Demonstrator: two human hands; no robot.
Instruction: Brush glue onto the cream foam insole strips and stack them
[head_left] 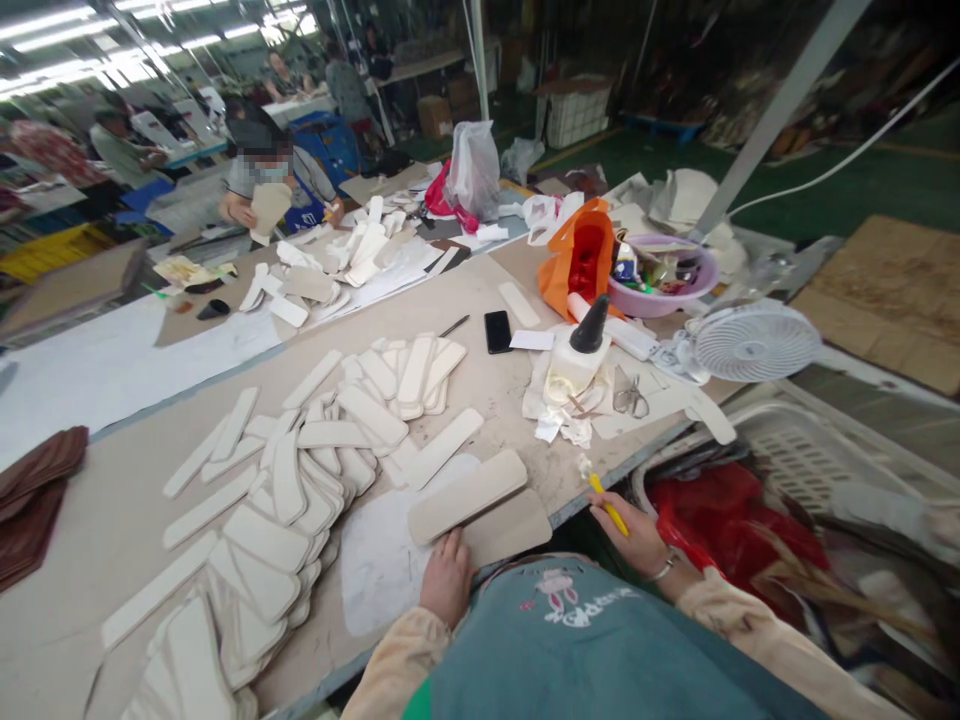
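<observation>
My left hand (pixel 448 578) rests closed on the near edge of two overlapping beige insole pieces (pixel 469 495) at the table's front edge. My right hand (pixel 637 537) hovers just off the table edge, shut on a yellow-handled brush (pixel 606 502) with a whitish tip pointing up toward the table. A white glue bottle with a black cone cap (pixel 581 352) stands on crumpled paper just beyond the brush. A white sheet (pixel 382 560) lies under the pieces.
Many beige insole pieces (pixel 300 490) lie in heaps across the left of the table. A black phone (pixel 497 331), scissors (pixel 630 398), an orange bag (pixel 577 262), a purple basin (pixel 664 280) and a small white fan (pixel 754 342) sit at the right. Another person (pixel 274 190) works across the table.
</observation>
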